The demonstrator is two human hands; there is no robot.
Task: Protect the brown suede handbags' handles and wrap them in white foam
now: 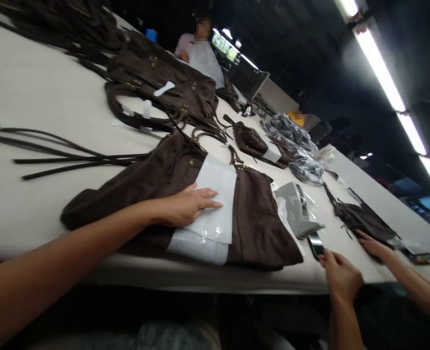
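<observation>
A dark brown bag (pixel 262 218) lies across the near edge of the table, its middle wrapped in a white foam sheet (pixel 216 194). My left hand (pixel 185 206) rests flat on that sheet, fingers stretched out and slightly apart. Thin brown straps (pixel 79 160) trail from the bag to the left. To the right of the bag, my right hand (pixel 340 274) is closed, fingertips pinching the near edge of a dark, glossy flat thing that looks like a phone (pixel 315 245). A grey tape dispenser (pixel 297 209) stands just behind it.
More brown bags (pixel 163 73) with white wrapping lie farther back on the pale table (pixel 28 92). Clear plastic bags (pixel 291 141) are heaped beyond the dispenser. At right, a co-worker's hand (pixel 373 245) touches another dark bag (pixel 364 218). A person (pixel 200 53) stands at the far side.
</observation>
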